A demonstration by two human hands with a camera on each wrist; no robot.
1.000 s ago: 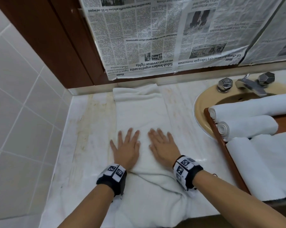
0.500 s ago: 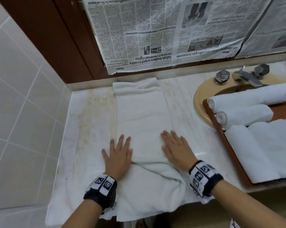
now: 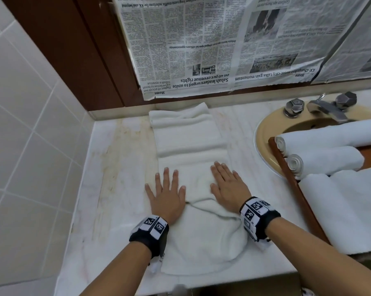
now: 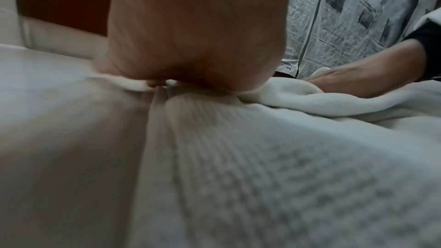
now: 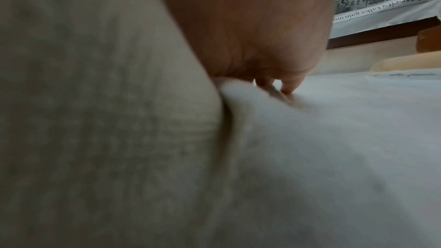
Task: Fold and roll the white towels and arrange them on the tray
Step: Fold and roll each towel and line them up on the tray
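Note:
A long white towel (image 3: 191, 142) lies folded lengthwise on the marble counter (image 3: 120, 167), its near end bunched by the front edge. My left hand (image 3: 166, 192) lies flat with spread fingers on the towel's left edge. My right hand (image 3: 228, 184) presses flat on its right side. In the left wrist view the left palm (image 4: 190, 31) bears on the towel (image 4: 262, 157); the right wrist view shows the right palm (image 5: 250, 25) on cloth (image 5: 95, 101). At the right, a wooden tray (image 3: 287, 167) holds two rolled towels (image 3: 325, 159) and a flat folded one (image 3: 351, 210).
The tray rests across a beige sink (image 3: 265, 133) with a metal tap (image 3: 327, 107). Newspaper (image 3: 223, 43) covers the wall behind the counter. White tiles (image 3: 26, 124) close off the left side. The counter's front edge runs just below the towel's bunched end.
Both hands slid apart from the towel's middle toward its sides and slightly back toward me, staying flat on the cloth. The towel lies smoother under them.

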